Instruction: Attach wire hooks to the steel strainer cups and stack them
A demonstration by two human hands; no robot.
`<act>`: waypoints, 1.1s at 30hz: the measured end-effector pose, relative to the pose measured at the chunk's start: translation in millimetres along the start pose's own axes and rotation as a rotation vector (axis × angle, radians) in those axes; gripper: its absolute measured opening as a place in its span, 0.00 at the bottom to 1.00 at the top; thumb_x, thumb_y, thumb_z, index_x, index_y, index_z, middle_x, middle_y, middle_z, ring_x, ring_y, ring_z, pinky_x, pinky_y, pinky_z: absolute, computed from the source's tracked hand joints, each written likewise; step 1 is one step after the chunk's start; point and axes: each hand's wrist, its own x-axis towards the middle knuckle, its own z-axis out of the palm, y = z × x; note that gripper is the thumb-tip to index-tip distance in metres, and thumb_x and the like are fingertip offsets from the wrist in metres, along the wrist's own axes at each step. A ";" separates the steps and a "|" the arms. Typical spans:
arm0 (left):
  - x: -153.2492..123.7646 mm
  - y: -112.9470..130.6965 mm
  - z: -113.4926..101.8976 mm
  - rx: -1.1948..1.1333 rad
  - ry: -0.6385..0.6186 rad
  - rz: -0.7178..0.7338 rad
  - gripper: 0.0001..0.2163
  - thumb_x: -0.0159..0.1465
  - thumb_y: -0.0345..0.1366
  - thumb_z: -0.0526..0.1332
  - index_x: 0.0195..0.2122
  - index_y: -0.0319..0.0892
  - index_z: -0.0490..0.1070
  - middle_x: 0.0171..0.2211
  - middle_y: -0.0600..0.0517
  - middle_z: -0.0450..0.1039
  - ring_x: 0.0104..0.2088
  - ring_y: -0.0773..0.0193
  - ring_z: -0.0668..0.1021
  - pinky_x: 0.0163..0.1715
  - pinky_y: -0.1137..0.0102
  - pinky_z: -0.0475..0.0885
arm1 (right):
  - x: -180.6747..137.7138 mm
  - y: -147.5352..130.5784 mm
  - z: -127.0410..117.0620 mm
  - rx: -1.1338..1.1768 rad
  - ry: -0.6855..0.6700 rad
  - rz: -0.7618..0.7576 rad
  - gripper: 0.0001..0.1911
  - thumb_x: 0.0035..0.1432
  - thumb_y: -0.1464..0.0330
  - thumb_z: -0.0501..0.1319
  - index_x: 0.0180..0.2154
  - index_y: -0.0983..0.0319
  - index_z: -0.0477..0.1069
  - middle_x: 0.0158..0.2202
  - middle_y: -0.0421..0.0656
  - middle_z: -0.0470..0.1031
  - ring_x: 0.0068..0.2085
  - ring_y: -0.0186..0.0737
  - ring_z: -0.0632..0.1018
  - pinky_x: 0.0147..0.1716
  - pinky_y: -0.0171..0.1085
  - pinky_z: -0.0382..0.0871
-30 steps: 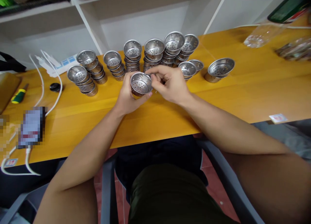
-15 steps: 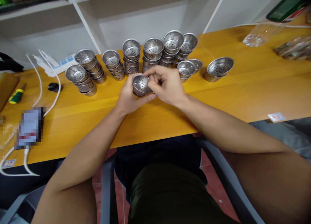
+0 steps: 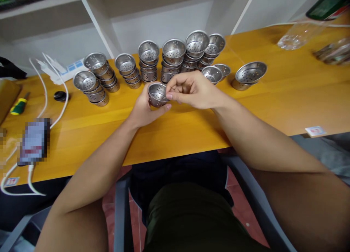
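Observation:
My left hand (image 3: 143, 109) is wrapped round a small perforated steel strainer cup (image 3: 156, 94), held just above the orange wooden table (image 3: 191, 124). My right hand (image 3: 193, 89) is pinched at the cup's right rim, fingers pressed together; what they pinch is too small to make out. Behind both hands stand several stacks of the same strainer cups (image 3: 149, 60). A wider, shallow strainer (image 3: 250, 72) lies to the right of the stacks.
White cables (image 3: 51, 84), a black cap (image 3: 59, 96) and a green-and-yellow screwdriver (image 3: 18, 106) lie at the left. A blurred phone-like object (image 3: 34, 140) sits near the front left edge. A clear plastic bag (image 3: 299, 35) is at the far right. White shelving stands behind the table.
The cup has tipped more upright and moved slightly away. My right hand has shifted from over the cup's mouth to its right rim.

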 end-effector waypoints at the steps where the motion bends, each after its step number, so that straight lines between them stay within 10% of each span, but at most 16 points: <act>1: -0.2 -1.1 0.3 -0.012 -0.004 0.000 0.44 0.71 0.71 0.81 0.76 0.50 0.70 0.63 0.42 0.83 0.62 0.44 0.90 0.70 0.48 0.87 | -0.1 1.1 0.7 0.000 0.008 0.002 0.29 0.61 0.45 0.91 0.43 0.58 0.85 0.29 0.37 0.77 0.31 0.36 0.74 0.30 0.38 0.70; 20: 0.6 -1.3 -0.2 0.049 0.019 0.023 0.43 0.72 0.71 0.80 0.77 0.55 0.69 0.62 0.45 0.82 0.64 0.42 0.90 0.71 0.44 0.88 | -5.2 3.7 2.1 -0.109 0.024 -0.013 0.30 0.66 0.39 0.87 0.46 0.56 0.86 0.34 0.41 0.80 0.33 0.41 0.76 0.31 0.41 0.74; 26: 2.5 -16.4 0.1 0.057 0.086 0.034 0.45 0.73 0.69 0.80 0.81 0.57 0.63 0.66 0.43 0.81 0.69 0.42 0.89 0.74 0.45 0.86 | -7.4 4.1 3.4 -0.370 0.260 -0.116 0.33 0.66 0.36 0.84 0.56 0.51 0.87 0.53 0.50 0.85 0.47 0.52 0.84 0.46 0.50 0.87; 33: 2.8 -27.7 -2.3 0.049 0.099 0.007 0.48 0.73 0.70 0.80 0.83 0.58 0.60 0.72 0.42 0.79 0.74 0.40 0.87 0.74 0.46 0.87 | -7.3 9.3 4.3 -0.518 0.201 -0.198 0.31 0.70 0.32 0.78 0.51 0.51 0.90 0.61 0.55 0.85 0.66 0.68 0.84 0.67 0.65 0.85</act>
